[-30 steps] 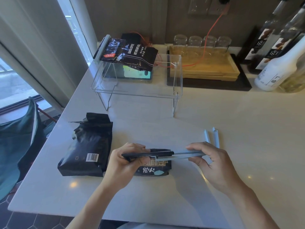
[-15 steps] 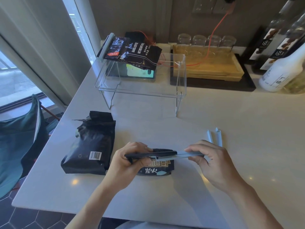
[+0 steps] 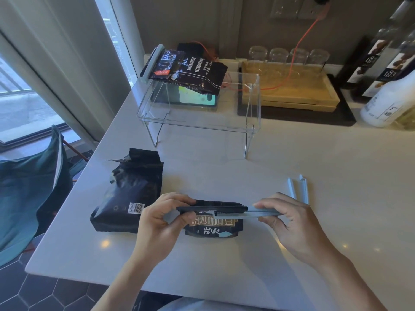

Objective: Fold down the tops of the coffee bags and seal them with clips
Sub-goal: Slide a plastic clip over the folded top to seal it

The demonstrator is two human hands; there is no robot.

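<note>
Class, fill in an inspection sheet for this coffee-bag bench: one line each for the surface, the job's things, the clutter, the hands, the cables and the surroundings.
Surface: white countertop, glossy, light spots reflected.
Job's things: small coffee bag upright, top folded, pale sliding clip partly on; larger black bag lying flat, unclipped; spare clip pieces to the right; clipped bag on the clear acrylic shelf.
Clutter: phone under the shelf; wooden tray with glasses; bottles at far right.
Hands: left hand pinches the folded top; right hand grips the clip's end.
Cables: orange cable from wall socket towards the shelf.
Surroundings: window at left, teal fabric below.
</note>
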